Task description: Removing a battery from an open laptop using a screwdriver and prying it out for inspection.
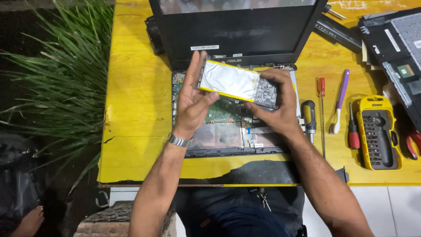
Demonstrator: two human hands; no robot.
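Note:
My left hand [193, 103] and my right hand [280, 105] together hold a flat silver drive in a yellow frame [232, 81], lifted above an opened black laptop [219, 131]. The left hand grips the drive's left end, fingers pointing up. At the drive's right end, which carries a dark label, sits my right hand. Beneath, the laptop's green circuit board [223, 112] lies exposed. The laptop's dark screen [237, 30] stands upright behind. A metal watch is on my left wrist.
A yellow wooden table [136, 109] bears the laptop. Right of it lie screwdrivers [322, 109], a purple-handled brush [340, 98], a yellow bit case [377, 134], red pliers [413, 142] and another dismantled laptop part [394, 48]. Green plants [61, 66] stand left.

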